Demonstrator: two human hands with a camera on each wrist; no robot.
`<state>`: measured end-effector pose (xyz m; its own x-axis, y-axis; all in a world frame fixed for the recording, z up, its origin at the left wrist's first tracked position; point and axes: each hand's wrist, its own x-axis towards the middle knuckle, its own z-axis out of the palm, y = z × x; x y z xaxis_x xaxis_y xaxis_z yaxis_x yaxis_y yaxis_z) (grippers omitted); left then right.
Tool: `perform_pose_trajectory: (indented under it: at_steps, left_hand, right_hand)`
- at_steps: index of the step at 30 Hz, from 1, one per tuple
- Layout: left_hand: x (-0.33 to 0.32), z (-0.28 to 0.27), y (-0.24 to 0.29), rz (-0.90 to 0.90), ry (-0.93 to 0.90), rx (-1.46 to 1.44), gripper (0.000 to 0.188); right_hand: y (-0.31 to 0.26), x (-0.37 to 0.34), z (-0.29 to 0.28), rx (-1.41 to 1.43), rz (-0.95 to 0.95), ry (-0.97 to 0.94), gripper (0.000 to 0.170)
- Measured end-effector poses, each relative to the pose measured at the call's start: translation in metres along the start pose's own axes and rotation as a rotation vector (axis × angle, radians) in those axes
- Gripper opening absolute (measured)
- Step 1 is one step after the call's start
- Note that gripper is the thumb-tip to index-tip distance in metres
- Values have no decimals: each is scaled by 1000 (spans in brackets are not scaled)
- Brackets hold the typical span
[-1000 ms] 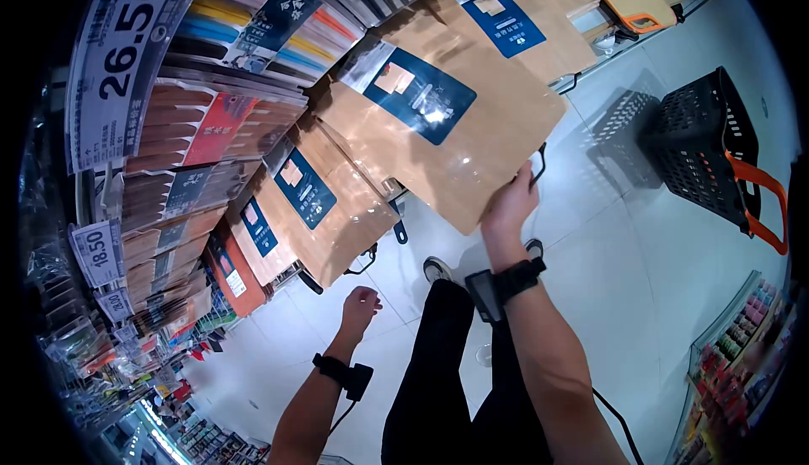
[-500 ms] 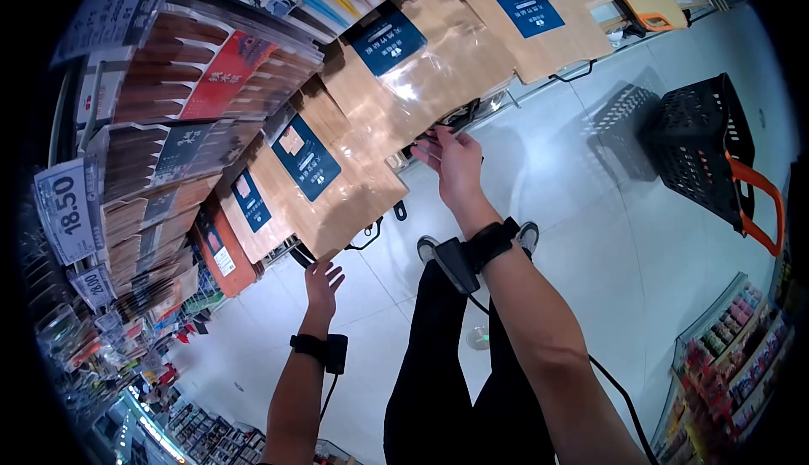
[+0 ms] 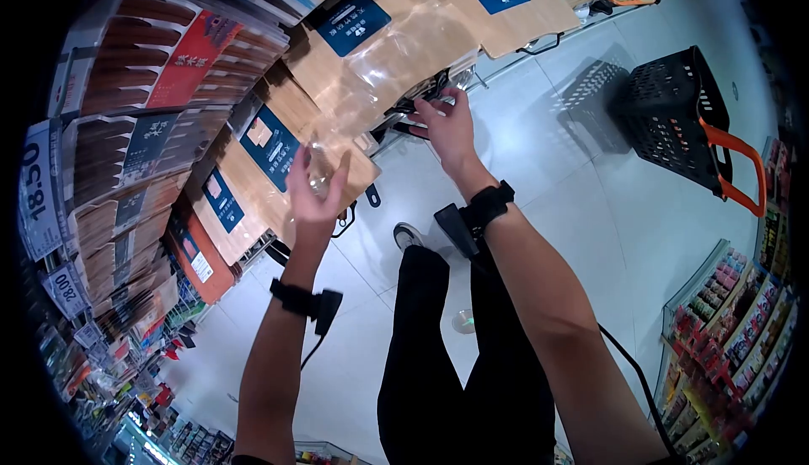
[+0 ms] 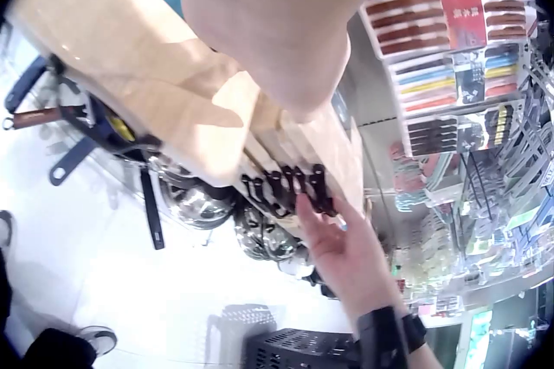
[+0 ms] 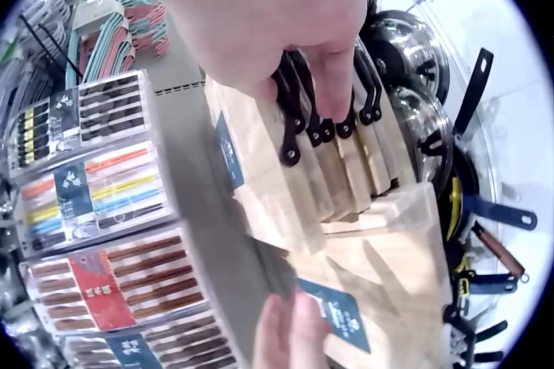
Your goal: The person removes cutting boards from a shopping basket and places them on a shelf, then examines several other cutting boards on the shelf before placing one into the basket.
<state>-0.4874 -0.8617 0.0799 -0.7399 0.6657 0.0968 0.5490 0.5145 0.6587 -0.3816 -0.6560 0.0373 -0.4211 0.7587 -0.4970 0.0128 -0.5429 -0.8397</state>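
Wooden cutting boards [image 3: 421, 48] in clear wrap, with blue labels, stand in a row on the shelf edge. My right hand [image 3: 453, 138] reaches to the black handles [image 5: 290, 148] at the ends of several boards. In the right wrist view, one straight finger points down among these handles, with the thumb beside them. My left hand [image 3: 316, 200] hovers over a labelled board [image 3: 278, 141] farther left, fingers spread and holding nothing. Its fingertips [image 5: 299, 321] also show at the bottom of the right wrist view, close over the boards.
Packs of chopsticks [image 3: 181, 56] hang above the boards, with price tags [image 3: 42, 187]. Pans and glass lids [image 5: 415, 44] sit below the board edges. A black basket [image 3: 666, 111] with an orange handle stands on the floor to the right. Another shelf [image 3: 733, 313] is at lower right.
My right hand let go of the big labelled board, which swung back toward the shelf, and moved to the black handles. My left hand rose from below the boards to over them, its fingers spreading.
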Motion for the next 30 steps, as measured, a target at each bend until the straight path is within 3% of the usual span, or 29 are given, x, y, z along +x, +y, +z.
perform_pose_trajectory:
  at_steps: [2, 5, 7, 11, 13, 15, 17, 20, 24, 26, 28, 29, 30]
  left_hand:
    - [32, 25, 8, 183, 44, 148, 67]
    - [61, 36, 30, -140, -228, 7, 71]
    - [59, 43, 30, -104, -163, -112, 68]
    - [56, 47, 27, -190, -174, -404, 71]
    - [56, 45, 21, -164, -196, -446, 73]
    - [56, 45, 15, -118, -190, -405, 74]
    - [63, 45, 6, 114, -99, -161, 75]
    - [60, 30, 8, -157, -274, -375, 77]
    - [26, -10, -27, -155, -25, -15, 54]
    - [-17, -34, -71, -193, 290, 158, 39]
    - [-66, -55, -137, -314, 423, 321, 35]
    - [-81, -65, -139, -431, 432, 362, 37]
    - [-90, -76, -152, -583, 349, 374, 37]
  right_hand:
    - [-3, 1, -5, 1, 2, -18, 47]
    - [-8, 0, -9, 47, 25, -21, 45]
    - [-13, -9, -8, 56, 27, 15, 40]
    - [43, -28, -19, -207, 110, -220, 37]
    - [67, -47, -19, -348, 210, -313, 38]
    - [75, -59, -6, -276, 305, -385, 41]
    - [80, -64, 12, -129, 374, -465, 46]
    - [86, -62, 29, -49, 368, -483, 47]
    - [99, -53, 31, -235, 366, -513, 41]
    - [97, -70, 31, -10, 461, -586, 30]
    - [84, -91, 43, -36, 422, -694, 34]
    - [67, -99, 49, -116, 394, -800, 40]
    - [62, -104, 55, -113, 379, -782, 39]
